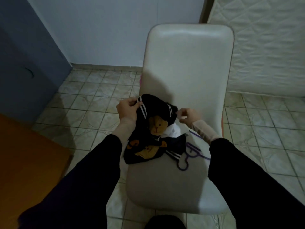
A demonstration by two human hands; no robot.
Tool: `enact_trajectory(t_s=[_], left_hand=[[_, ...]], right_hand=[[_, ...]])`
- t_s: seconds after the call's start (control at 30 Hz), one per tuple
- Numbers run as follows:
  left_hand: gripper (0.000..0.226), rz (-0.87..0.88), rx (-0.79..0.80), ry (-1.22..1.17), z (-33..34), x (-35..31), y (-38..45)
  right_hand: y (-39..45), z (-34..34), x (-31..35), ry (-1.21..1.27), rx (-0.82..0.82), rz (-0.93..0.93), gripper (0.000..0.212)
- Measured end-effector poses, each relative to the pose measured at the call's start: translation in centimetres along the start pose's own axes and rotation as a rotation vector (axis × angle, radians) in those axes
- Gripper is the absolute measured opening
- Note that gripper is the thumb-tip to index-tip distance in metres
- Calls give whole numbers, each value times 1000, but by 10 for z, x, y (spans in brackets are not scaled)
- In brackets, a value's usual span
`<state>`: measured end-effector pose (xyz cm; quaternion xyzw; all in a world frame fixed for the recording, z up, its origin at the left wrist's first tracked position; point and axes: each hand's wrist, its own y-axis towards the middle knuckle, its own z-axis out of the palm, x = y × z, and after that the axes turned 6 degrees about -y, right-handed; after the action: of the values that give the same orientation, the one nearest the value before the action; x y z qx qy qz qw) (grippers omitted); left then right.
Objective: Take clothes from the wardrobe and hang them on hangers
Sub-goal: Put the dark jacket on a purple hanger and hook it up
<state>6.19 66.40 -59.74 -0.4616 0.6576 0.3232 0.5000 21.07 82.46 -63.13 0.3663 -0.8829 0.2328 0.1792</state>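
- We saw both hands held over the seat of a white padded chair (pixel 186 66), with a small black garment (pixel 153 129) stretched between them.
- The left hand (pixel 127 109) pinched the garment's upper left edge, fingers curled round a cuff-like end crossed by white stripes.
- The right hand (pixel 188 115) was a little blurred; its fingers were curled at the garment's upper right edge and seemed to pinch the cloth there, just beside another striped band.
- The garment was black with white stripes in three places: at the left hand, near the right hand, and on a lower end lying towards the right forearm.
- Between the hands, the front showed a brown teddy bear face, and below it were orange-brown printed shapes that we could not read.
- A white piece of cloth (pixel 173 131) showed below the right hand, touching the black cloth; we could not tell whether it was part of the same garment.
- The garment's lower part rested crumpled on the chair seat, between the two forearms.
- A purple hanger (pixel 189 156) lay on the seat under the right forearm, its upper part tucked beneath the garment.
- Both arms wore dark sleeves with paler cuffs showing at the wrists.
- The chair stood on a tiled floor (pixel 92 96), with a quilted mattress (pixel 267 47) beyond the right hand.
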Motion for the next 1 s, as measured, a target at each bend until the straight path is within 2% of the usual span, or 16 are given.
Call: enact_trajectory(t_s=[0.13, 0.3, 0.4, 0.67, 0.77, 0.9, 1.0], left_hand=[[23, 35, 26, 16, 23, 28, 3], [23, 82, 25, 28, 44, 50, 4], [23, 116, 30, 57, 54, 59, 3], [20, 176, 32, 69, 63, 66, -1], [23, 168, 12, 69, 62, 67, 0], [24, 162, 2, 80, 58, 62, 1], [21, 163, -12, 98, 52, 47, -3]], right_hand=[[1, 38, -52, -115, 130, 172, 32], [-10, 83, -94, -291, 220, 259, 43], [-15, 102, -103, -341, 215, 261, 50], [-18, 126, -114, -451, 137, 251, 44], [-25, 130, -117, -442, 181, 208, 39], [-31, 115, -119, -363, 230, 211, 49], [-35, 87, -112, -411, 152, 222, 52]])
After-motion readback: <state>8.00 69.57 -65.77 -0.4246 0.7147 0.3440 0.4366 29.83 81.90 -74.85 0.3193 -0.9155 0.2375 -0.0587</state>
